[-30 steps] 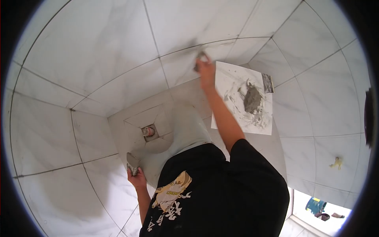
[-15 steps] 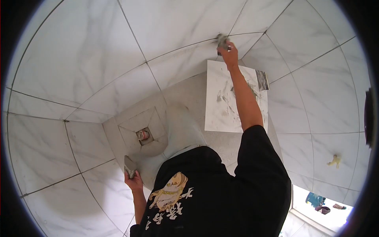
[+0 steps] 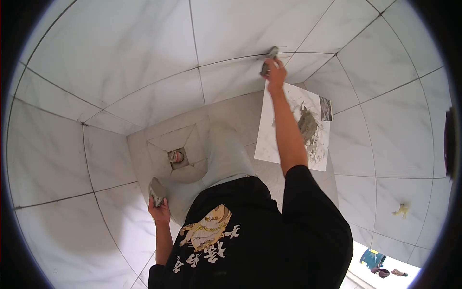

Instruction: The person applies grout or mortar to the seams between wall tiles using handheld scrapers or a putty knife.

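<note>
- Wall tiles (image 3: 130, 43): smooth, glossy, ceramic-looking
- Floor (image 3: 236, 106): matt, dusty-looking
- Paste (image 3: 309, 124): thick, lumpy, matt
- Sheet (image 3: 267, 144): smooth under rough smears
- Lower-left piece (image 3: 157, 189): rough, gritty
- Upper tool (image 3: 273, 52): paste-smeared, base material unclear
- Shirt (image 3: 260, 236): matt cloth with flat print

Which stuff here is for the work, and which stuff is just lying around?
Seem for the work:
grey piece in the right hand
grey block in the left hand
white board, grey paste on it

Seemingly just about:
yellowish bit on the right-hand tiles
teal thing in the bright opening
</note>
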The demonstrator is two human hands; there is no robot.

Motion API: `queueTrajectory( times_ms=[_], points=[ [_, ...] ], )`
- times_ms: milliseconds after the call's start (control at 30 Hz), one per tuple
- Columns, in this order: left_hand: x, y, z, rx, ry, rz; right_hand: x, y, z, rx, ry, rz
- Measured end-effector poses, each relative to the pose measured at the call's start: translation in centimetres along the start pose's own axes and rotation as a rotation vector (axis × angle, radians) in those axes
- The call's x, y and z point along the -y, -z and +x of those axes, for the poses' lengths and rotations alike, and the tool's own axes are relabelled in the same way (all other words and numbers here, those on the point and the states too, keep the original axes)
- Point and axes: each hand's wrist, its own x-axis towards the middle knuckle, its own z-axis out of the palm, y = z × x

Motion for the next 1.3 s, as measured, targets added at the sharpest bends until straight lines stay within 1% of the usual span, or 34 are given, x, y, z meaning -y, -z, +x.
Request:
queueTrajectory(
  times_ms=[67, 133, 200, 267, 300, 367, 400, 467, 500, 533, 600, 667, 733, 800, 833, 867, 900, 933, 1000, 1033, 1100, 1133, 1200, 1233, 1267, 1300],
  points=[
    [-0.1, 0.9, 0.6, 0.007, 0.016, 0.028, -3.2, -3.7, -2.6, 0.005, 0.084, -0.057],
    [0.1, 1.2, 0.9, 0.009, 0.014, 0.005, -4.7, -8.2, -7.3, 0.058, 0.081, 0.028],
    [0.0, 1.3, 0.6, 0.005, 0.007, -0.015, -6.5, -12.5, -11.9, 0.159, 0.130, 0.110],
    [0.1, 1.1, 0.1, 0.032, 0.000, -0.028, -9.7, -16.3, -15.0, 0.211, 0.268, 0.043],
    [0.2, 1.2, 0.0, 0.030, -0.012, -0.032, -9.9, -17.0, -16.1, 0.221, 0.266, 0.050],
    [0.2, 1.6, -0.2, 0.050, -0.018, 0.009, -9.3, -18.2, -18.4, 0.204, 0.303, -0.263],
    [-0.1, 1.6, -0.2, 0.057, -0.040, 0.004, -8.5, -18.2, -18.8, 0.218, 0.310, -0.245],
    [0.4, 1.3, -1.1, 0.053, -0.082, 0.037, -5.6, -15.5, -19.3, 0.704, -0.172, -0.131],
    [0.6, 0.5, -1.7, 0.006, -0.105, 0.049, -4.0, -14.4, -19.6, 0.728, -0.140, -0.119],
    [0.6, -0.2, -1.8, 0.041, -0.125, 0.017, -2.0, -13.6, -19.4, 0.759, -0.090, -0.113],
    [0.9, -0.8, -2.1, 0.017, -0.115, 0.023, 2.3, -12.3, -18.3, 0.794, 0.079, -0.123],
    [0.7, -1.4, -1.5, 0.084, -0.101, 0.015, 7.9, -11.7, -16.0, 0.670, 0.900, -0.334],
    [1.1, -2.8, -0.9, 0.130, -0.076, 0.019, 16.6, -11.9, -15.1, 0.511, 1.377, -0.604],
    [1.6, -5.1, 0.0, 0.210, -0.072, -0.029, 22.5, -13.6, -13.5, 0.453, 1.639, -0.711],
    [2.2, -5.6, 0.8, 0.219, -0.067, -0.038, 24.4, -14.4, -12.6, 0.453, 1.650, -0.718],
    [2.9, -6.1, 1.9, 0.263, -0.053, -0.008, 26.0, -15.2, -11.8, 0.479, 1.741, -0.807],
    [3.6, -6.5, 3.0, 0.306, -0.044, 0.021, 27.1, -16.2, -11.1, 0.504, 1.832, -0.892],
    [4.4, -6.8, 3.8, 0.316, -0.049, 0.011, 27.8, -17.2, -10.6, 0.502, 1.848, -0.889],
    [6.6, -6.7, 4.8, 0.263, 0.034, -0.023, 28.6, -18.6, -9.6, 0.447, 2.052, -1.023],
    [7.2, -6.9, 5.1, 0.268, 0.039, -0.026, 28.4, -18.4, -9.4, 0.445, 2.056, -1.031],
    [7.4, -5.9, 5.2, 0.190, 0.006, -0.006, 26.9, -16.8, -9.3, 0.378, 1.969, -1.223],
    [7.2, -5.6, 5.4, 0.196, 0.014, -0.006, 26.4, -15.6, -10.1, 0.373, 1.969, -1.234],
    [6.8, -4.9, 6.3, 0.212, 0.040, -0.116, 25.4, -13.0, -12.4, 0.386, 1.536, -1.562],
    [6.6, -4.8, 6.2, 0.215, 0.049, -0.123, 25.5, -12.6, -13.6, 0.398, 1.423, -1.485],
    [6.3, -4.8, 6.2, 0.261, 0.069, -0.137, 26.0, -12.9, -14.6, 0.397, 1.428, -1.496],
    [6.4, -5.2, 6.3, 0.306, 0.087, -0.152, 26.8, -13.7, -15.6, 0.325, 1.407, -1.355]
  ],
)
